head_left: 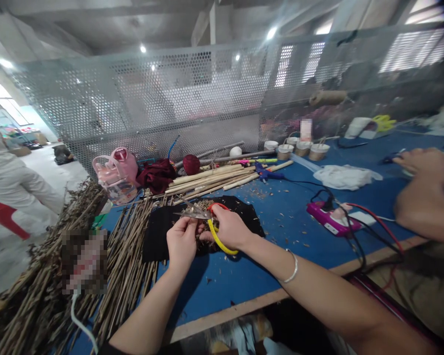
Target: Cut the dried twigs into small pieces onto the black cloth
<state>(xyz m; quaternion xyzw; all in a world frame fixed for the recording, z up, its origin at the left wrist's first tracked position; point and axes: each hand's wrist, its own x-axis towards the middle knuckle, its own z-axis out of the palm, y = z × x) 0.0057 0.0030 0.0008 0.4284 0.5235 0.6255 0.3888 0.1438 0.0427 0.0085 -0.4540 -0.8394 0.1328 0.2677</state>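
My right hand (231,229) is closed round a pair of scissors (197,212) with yellow and orange-red handles. The blades point left, just above my left hand (182,242). The fingers of my left hand are pinched together close beside the blades, on something small that I cannot make out. Under both hands lies a black cloth (157,236), with a little heap of dry plant bits (203,203) on it. Left of the cloth, many thin dry stalks (124,266) lie side by side.
Pale peeled sticks (210,180), a blue glue gun (266,172) and a pink water bottle (120,177) stand or lie behind. Paper cups (318,151) are farther back. A purple power strip (333,219) with cables lies right, near another person's hand (429,165). Perforated metal panels (151,108) close the back.
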